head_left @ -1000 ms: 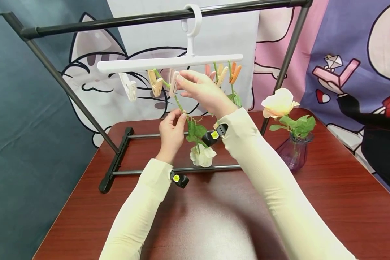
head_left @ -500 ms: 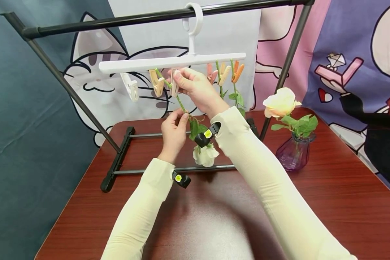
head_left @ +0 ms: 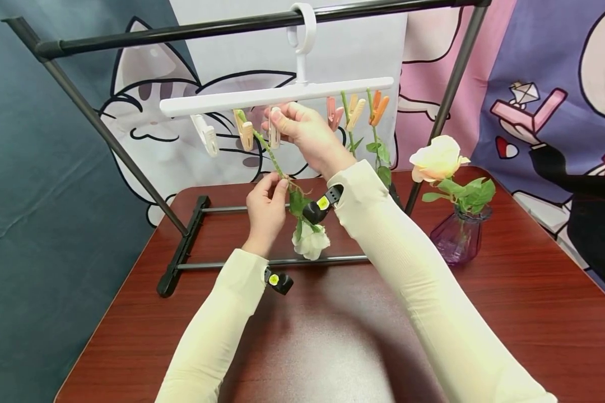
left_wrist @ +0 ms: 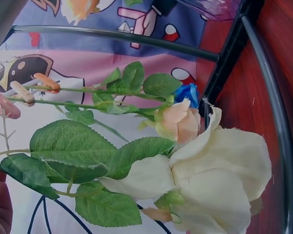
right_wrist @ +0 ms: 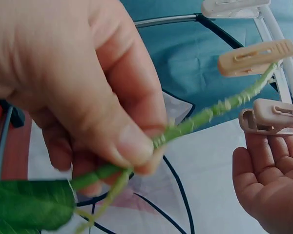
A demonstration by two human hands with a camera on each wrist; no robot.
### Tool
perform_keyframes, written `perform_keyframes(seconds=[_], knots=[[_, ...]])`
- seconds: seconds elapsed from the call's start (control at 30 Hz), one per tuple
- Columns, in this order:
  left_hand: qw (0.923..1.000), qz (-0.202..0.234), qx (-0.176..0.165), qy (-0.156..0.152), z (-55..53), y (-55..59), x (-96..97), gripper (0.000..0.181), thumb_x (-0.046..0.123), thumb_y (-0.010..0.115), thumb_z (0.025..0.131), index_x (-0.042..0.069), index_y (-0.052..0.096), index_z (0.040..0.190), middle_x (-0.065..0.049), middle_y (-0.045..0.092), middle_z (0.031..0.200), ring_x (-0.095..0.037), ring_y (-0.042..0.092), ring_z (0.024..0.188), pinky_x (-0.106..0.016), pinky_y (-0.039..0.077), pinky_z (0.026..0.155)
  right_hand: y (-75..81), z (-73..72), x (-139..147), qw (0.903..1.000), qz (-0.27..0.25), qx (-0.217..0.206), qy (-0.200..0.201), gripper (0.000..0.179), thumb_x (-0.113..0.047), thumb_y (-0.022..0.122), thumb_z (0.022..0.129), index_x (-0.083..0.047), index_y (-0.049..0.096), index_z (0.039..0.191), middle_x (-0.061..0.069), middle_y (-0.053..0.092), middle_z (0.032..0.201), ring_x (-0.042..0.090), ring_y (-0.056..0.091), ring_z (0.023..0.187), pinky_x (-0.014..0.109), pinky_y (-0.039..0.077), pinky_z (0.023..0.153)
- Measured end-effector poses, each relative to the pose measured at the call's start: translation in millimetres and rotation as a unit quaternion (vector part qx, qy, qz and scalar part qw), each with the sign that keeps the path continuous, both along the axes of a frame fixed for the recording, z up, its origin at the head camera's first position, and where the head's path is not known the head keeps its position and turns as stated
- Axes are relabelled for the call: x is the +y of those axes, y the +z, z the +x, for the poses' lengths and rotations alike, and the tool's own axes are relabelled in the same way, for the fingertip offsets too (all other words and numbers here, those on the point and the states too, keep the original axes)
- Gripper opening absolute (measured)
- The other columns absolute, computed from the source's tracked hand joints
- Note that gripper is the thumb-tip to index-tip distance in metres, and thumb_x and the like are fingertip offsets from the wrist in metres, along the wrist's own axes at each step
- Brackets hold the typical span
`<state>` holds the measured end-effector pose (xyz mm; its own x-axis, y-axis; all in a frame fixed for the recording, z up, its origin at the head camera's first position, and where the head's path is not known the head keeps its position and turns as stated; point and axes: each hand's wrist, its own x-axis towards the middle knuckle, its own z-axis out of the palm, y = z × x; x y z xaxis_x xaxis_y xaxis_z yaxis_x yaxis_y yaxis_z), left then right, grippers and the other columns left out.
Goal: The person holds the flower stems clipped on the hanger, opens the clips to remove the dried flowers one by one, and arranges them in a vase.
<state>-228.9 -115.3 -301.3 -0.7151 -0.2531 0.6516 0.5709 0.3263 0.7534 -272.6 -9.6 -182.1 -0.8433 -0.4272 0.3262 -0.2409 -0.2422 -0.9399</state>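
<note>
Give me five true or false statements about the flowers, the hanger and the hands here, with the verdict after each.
1. The left hand pinches the stem of the white rose. True.
2. The right hand holds the orange clip. False: the right hand holds a pale clip.
3. The white rose's bloom is below its stem. True.
4. The purple vase has no flower. False: a pale peach rose stands in the purple vase.
5. The white hanger hangs from a black rail. True.

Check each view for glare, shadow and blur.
Head view: pale glare on the tabletop, dark shadows beside it; left wrist view: duller, yet the leaves beside the white rose show veins; right wrist view: the left hand looks slightly soft.
</note>
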Motion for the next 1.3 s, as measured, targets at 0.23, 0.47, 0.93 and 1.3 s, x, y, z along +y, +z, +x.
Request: perform_keyframes(seconds=[0.23, 0.47, 0.93, 1.3], knots=[[0.9997, 0.024, 0.011, 0.0, 10.7, -1.9, -5.0, 0.014, 0.003, 0.059, 0.089, -0.008, 0.066, 0.093, -0.021, 0.064, 0.081, -0.003, 0.053, 0.068, -0.016, 0.043, 0.061, -2.0, -2.3, -0.6, 0.9999, -0.005, -0.004, 0.016, 0.026, -0.01, 0.044, 0.097, 0.008, 0.05, 0.116, 0.018, 0.05, 0.131, 0.025, 0.052, 0.116, 0.027, 0.044, 0.091], [0.9998, 0.02, -0.003, -0.005, 17.9, -1.3, -6.2, 0.014, 0.005, 0.06, 0.088, -0.006, 0.067, 0.093, -0.021, 0.065, 0.081, -0.002, 0.054, 0.07, -0.016, 0.044, 0.063, -5.1, -3.3, 0.3, 0.9991, -0.023, 0.004, 0.034, 0.037, -0.009, 0.043, 0.097, 0.009, 0.044, 0.129, 0.024, 0.049, 0.128, 0.031, 0.046, 0.122, 0.031, 0.043, 0.096], [0.9985, 0.01, -0.04, -0.037, 26.2, -16.8, -1.7, 0.013, 0.003, 0.059, 0.088, -0.006, 0.066, 0.094, -0.022, 0.066, 0.082, -0.007, 0.052, 0.064, -0.015, 0.04, 0.057, -8.7, -3.4, 2.6, 0.9991, -0.021, -0.01, 0.034, 0.043, -0.009, 0.043, 0.097, 0.003, 0.036, 0.138, 0.018, 0.045, 0.137, 0.024, 0.044, 0.127, 0.031, 0.039, 0.101], [0.9961, -0.012, -0.032, -0.082, 34.2, -15.2, 1.9, 0.012, 0.001, 0.059, 0.088, -0.007, 0.066, 0.093, -0.021, 0.064, 0.084, -0.003, 0.048, 0.061, -0.015, 0.038, 0.054, -11.8, 1.1, 8.5, 0.9997, 0.02, 0.005, -0.013, 0.036, -0.012, 0.046, 0.097, 0.0, 0.047, 0.13, 0.012, 0.052, 0.127, 0.016, 0.05, 0.115, 0.026, 0.04, 0.098]])
